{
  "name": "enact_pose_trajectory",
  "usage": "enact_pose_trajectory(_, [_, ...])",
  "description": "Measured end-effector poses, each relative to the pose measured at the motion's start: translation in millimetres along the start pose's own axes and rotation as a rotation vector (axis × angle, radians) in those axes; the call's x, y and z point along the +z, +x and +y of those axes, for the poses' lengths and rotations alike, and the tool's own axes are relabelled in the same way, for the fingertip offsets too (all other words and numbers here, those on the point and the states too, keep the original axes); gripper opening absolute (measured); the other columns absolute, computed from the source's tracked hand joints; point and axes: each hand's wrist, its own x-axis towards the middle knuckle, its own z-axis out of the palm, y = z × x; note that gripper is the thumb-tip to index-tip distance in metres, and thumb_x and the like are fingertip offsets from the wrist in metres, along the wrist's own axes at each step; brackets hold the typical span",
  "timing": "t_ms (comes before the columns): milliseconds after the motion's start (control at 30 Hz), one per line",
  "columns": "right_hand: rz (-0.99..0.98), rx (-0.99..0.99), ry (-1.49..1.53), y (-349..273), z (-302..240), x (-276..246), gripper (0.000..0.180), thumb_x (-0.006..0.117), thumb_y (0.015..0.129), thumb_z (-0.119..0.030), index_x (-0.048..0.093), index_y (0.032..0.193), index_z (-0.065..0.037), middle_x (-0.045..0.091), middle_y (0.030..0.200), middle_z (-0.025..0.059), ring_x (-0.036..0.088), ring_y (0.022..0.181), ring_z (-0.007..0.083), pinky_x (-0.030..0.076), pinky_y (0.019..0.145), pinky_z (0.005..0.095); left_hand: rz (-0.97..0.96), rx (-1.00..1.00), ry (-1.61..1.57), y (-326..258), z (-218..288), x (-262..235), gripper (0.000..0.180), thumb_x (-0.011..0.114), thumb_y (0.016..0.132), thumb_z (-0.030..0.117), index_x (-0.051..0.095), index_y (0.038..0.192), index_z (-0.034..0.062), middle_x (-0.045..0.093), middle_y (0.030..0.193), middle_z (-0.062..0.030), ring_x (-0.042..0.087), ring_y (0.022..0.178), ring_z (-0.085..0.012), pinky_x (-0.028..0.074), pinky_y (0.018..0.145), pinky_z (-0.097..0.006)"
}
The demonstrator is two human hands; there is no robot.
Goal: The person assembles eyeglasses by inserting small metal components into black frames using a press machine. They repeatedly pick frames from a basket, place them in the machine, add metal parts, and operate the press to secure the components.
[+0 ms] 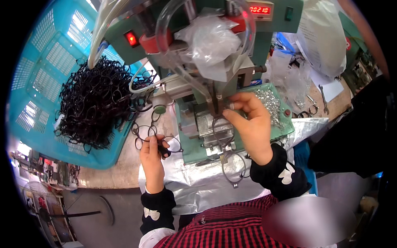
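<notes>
While the left hand [154, 149] is gripping one black eyeglass frame [145, 138] near the blue basket [37, 62], the right hand [249, 124] is pinching a second frame [225, 142] at the green machine [231, 25], far right of the heaped frames [95, 103].

The eyeglass frame [226, 136] pinched by the right hand [248, 124] is seen as thin, dark, glossy plastic, as are the frames [159, 140] gripped by the left hand [152, 157]. The heap of frames [95, 103] is held in a perforated turquoise plastic basket [37, 74]. The press [215, 62] is of green painted metal, wrapped partly in crinkled clear film. Shiny silver foil sheeting [194, 186] is spread over the tabletop [120, 169], which looks rough and matt.
</notes>
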Motion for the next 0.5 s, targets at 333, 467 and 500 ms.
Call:
enact_pose_trajectory(333, [-0.037,0.124,0.265,-9.9,-24.5,17.2,0.048,0.069,0.083,0.005,0.055,0.129,0.002,0.067,0.111,0.0081,0.064,0.098,0.0126,0.049,0.092,0.0276,0.038,0.826,0.210,8.0,129.9,102.5,0.027,0.044,0.108,0.020,0.059,0.113,-0.0019,0.062,0.089,-0.0076,0.056,0.074,-0.0100,0.045,0.067,-0.024])
enact_pose_trajectory(467, [-0.168,-0.066,-0.063,-16.6,-42.6,-4.3,0.049,0.063,0.083,0.003,0.056,0.132,0.000,0.067,0.119,0.0114,0.065,0.111,0.0197,0.048,0.099,0.0327,-0.404,0.430,0.049,-31.9,128.4,95.1,0.034,0.042,0.108,0.030,0.053,0.102,-0.0017,0.061,0.081,-0.0102,0.052,0.049,-0.0130,0.041,0.046,-0.023])
enact_pose_trajectory(500, [-0.195,-0.106,-0.187,-8.7,-39.7,-19.2,0.047,0.063,0.084,0.002,0.058,0.130,0.000,0.067,0.119,0.0115,0.065,0.112,0.0201,0.048,0.099,0.0328,-0.629,-0.009,-0.064,-40.5,125.8,94.7,0.038,0.044,0.107,0.033,0.054,0.101,-0.0030,0.062,0.075,-0.0117,0.053,0.042,-0.0157,0.040,0.041,-0.025])
